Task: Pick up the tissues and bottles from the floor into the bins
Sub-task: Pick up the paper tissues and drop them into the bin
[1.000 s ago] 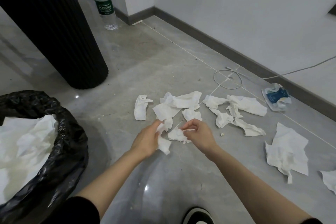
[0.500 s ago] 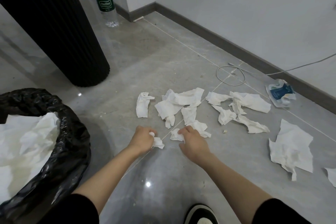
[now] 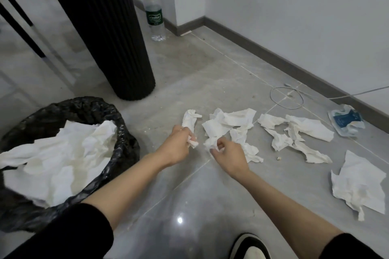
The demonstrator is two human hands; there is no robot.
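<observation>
Tissues [image 3: 231,120] strewn over grey floor [image 3: 210,69]. Left hand [image 3: 176,146] curled tight round small wad [image 3: 193,143]; right hand [image 3: 230,154] pinching crumpled scrap [image 3: 210,144] just beside it. Bag-lined bin [image 3: 127,143] at left.

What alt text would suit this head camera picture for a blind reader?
A person's left hand and right hand each pinch a piece from crumpled tissues scattered on a grey floor. A black-lined bin holding tissues sits at left; a plastic bottle stands by the wall.
</observation>
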